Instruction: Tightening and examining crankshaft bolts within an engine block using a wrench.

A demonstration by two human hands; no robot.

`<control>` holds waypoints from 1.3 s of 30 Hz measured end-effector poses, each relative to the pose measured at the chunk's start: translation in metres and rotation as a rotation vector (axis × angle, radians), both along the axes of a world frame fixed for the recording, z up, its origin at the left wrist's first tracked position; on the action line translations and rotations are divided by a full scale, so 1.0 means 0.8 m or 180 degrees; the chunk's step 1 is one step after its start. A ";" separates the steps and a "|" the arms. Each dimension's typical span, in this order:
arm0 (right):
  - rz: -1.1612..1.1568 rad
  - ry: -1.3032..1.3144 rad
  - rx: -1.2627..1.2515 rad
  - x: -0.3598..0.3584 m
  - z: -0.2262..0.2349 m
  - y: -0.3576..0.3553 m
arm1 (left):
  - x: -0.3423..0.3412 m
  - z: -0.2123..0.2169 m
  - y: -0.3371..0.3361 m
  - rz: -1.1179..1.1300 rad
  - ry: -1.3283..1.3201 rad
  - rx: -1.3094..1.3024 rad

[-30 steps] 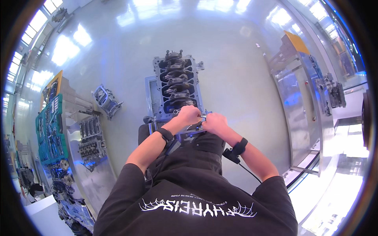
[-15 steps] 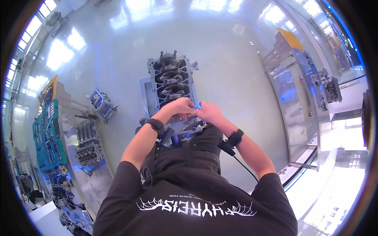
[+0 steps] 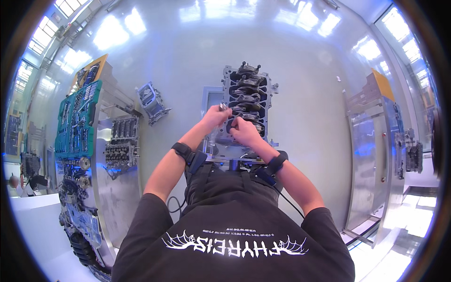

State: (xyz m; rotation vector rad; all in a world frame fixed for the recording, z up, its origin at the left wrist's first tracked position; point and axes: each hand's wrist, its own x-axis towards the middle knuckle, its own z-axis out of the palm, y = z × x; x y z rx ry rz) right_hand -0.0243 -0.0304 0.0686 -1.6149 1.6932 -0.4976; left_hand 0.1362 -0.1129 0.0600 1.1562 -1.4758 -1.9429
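An engine block (image 3: 270,94) stands in front of me, with a crankshaft (image 3: 247,97) running along its middle. My left hand (image 3: 217,117) is closed at the block's near left edge, around a small silver metal piece (image 3: 223,107) whose end pokes out above the fingers. Over the near end of the crankshaft is my right hand (image 3: 245,131), its fingers bent together in a pinch. What those fingers hold, if anything, is hidden. The two hands are close but apart.
To the left, a metal bench (image 3: 117,188) carries a cylinder head (image 3: 123,145), a green tool case (image 3: 77,122) and several engine parts. A grey metal casting (image 3: 152,103) rests on the floor between bench and block. At the right stands another metal bench (image 3: 366,155).
My hands were together at the block's near end; they have separated and moved forward over it. The view has turned, so the block appears farther right. The silver piece now shows in my left hand.
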 end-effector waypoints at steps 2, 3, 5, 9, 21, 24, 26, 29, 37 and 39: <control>0.0093 -0.0416 0.0439 -0.014 -0.020 0.005 | -0.014 0.006 0.000 0.0810 0.1378 0.1202; 0.0068 -0.0427 0.0457 -0.012 -0.017 0.014 | -0.018 0.004 0.007 0.0792 0.1361 0.1224; -0.0021 -0.1686 0.1189 -0.010 -0.011 0.037 | -0.027 0.000 0.024 0.1203 0.1590 0.1316; -0.0584 -0.2789 0.1676 -0.041 -0.058 0.100 | -0.052 -0.023 0.063 0.0755 0.1229 0.1024; -0.1121 -0.1463 0.0525 -0.063 -0.076 0.195 | -0.018 -0.065 0.105 -0.0001 0.0040 0.1019; -0.1049 -0.1322 0.0525 -0.062 -0.070 0.192 | -0.020 -0.062 0.109 -0.0004 -0.0053 0.1004; -0.0978 -0.1192 0.0556 -0.062 -0.068 0.192 | -0.021 -0.063 0.108 -0.0005 -0.0047 0.1012; -0.1093 -0.1387 0.0613 -0.064 -0.067 0.195 | -0.024 -0.064 0.106 -0.0030 -0.0107 0.1015; -0.1159 -0.1447 0.0717 -0.062 -0.067 0.197 | -0.030 -0.082 0.110 0.0030 -0.0225 0.0927; -0.1148 -0.1446 0.0743 -0.064 -0.070 0.195 | -0.034 -0.081 0.111 0.0044 -0.0248 0.0930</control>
